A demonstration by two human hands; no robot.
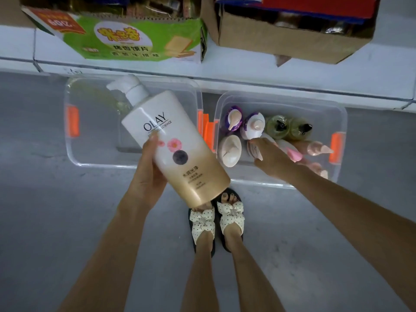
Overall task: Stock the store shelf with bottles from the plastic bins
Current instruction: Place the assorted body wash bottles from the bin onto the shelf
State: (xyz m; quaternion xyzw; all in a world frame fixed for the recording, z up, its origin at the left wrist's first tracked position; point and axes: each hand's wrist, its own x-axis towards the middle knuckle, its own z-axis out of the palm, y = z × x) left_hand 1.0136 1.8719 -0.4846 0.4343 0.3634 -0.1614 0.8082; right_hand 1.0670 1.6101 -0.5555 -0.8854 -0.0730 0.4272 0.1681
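My left hand grips a large white and gold Olay pump bottle, tilted with its pump pointing up and left, above the floor. Behind it lies a clear plastic bin with orange handles, nearly bare inside. My right hand reaches down into a second clear bin and its fingers curl round a pale pink bottle there. That bin holds several bottles: two purple ones, two green ones, a cream one and pink ones.
The white shelf edge runs across above the bins. On it stand a green snack carton and a brown cardboard box. My feet in dotted bow sandals stand on the grey floor just in front of the bins.
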